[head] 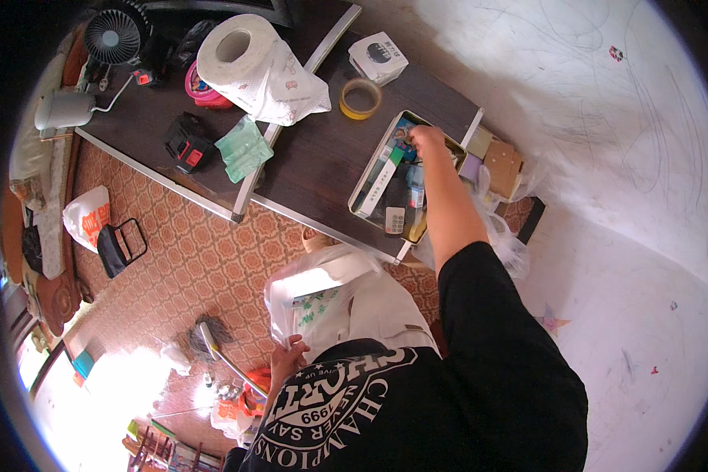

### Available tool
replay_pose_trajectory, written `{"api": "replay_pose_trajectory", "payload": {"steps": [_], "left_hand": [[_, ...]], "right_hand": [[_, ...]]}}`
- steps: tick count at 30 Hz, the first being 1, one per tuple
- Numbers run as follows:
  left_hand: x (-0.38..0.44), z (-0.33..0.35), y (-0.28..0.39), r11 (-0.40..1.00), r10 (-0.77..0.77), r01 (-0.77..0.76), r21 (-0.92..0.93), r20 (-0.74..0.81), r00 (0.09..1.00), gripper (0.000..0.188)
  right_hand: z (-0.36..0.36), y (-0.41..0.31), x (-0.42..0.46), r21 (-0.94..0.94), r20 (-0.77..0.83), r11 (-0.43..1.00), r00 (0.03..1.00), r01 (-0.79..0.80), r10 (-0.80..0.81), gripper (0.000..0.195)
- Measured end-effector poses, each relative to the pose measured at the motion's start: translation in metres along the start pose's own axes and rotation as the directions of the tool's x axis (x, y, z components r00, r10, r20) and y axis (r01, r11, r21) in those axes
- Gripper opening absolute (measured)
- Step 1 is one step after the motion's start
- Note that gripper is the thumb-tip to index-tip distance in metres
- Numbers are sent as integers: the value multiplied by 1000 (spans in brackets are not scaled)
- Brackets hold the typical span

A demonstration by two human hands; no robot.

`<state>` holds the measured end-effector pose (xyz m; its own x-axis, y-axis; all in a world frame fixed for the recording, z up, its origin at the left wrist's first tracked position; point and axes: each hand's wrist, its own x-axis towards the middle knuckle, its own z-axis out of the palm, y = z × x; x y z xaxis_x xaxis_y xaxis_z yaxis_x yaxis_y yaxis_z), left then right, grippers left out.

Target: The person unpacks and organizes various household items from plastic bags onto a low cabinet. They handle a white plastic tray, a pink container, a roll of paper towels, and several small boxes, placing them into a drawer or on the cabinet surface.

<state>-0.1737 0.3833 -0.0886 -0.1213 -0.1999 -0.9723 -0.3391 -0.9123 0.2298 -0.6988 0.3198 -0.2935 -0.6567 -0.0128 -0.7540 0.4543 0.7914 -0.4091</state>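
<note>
My right hand [428, 140] reaches into the far end of a rectangular tin box [357, 192] on the dark table. Its fingers are bent against a blue packet [402, 134]; whether they grip it is hard to make out. Within the tin lie a long white-and-green carton [380, 184], a small grey remote control [395, 220] and other small items, partly covered by my forearm. Close to my body, my left hand [289, 357] grips the edge of a translucent plastic bag [280, 295]. Inside that bag, a white item with green print [314, 310] shows through.
On the table are yellow tape [360, 99], a white box [379, 58], a tissue roll [259, 71], a green wrapper [245, 148], a black battery pack [189, 143] and a small fan [111, 38]. Cardboard boxes [501, 162] sit against the wall. A folding stool [121, 245] stands on the floor.
</note>
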Motion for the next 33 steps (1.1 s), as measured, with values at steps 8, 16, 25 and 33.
{"api": "replay_pose_trajectory", "payload": {"steps": [8, 16, 25, 33], "left_hand": [[-3, 5, 9, 999, 16, -16, 44, -4, 1000, 39], [8, -3, 12, 993, 69, -69, 99, 10, 998, 35], [7, -3, 36, 969, 248, -235, -80, 265, 932, 51], [-63, 41, 107, 705, 669, -691, -160, 476, 571, 88]], "right_hand": [[-39, 1, -30, 363, 256, 926, 967, -101, 5, 20], [-59, 0, -85, -175, -170, 870, 856, 461, -488, 35], [-81, 9, -238, 690, 722, 549, 506, -472, -472, 33], [-15, 47, -402, 174, 981, 803, 171, -570, -92, 36]]}}
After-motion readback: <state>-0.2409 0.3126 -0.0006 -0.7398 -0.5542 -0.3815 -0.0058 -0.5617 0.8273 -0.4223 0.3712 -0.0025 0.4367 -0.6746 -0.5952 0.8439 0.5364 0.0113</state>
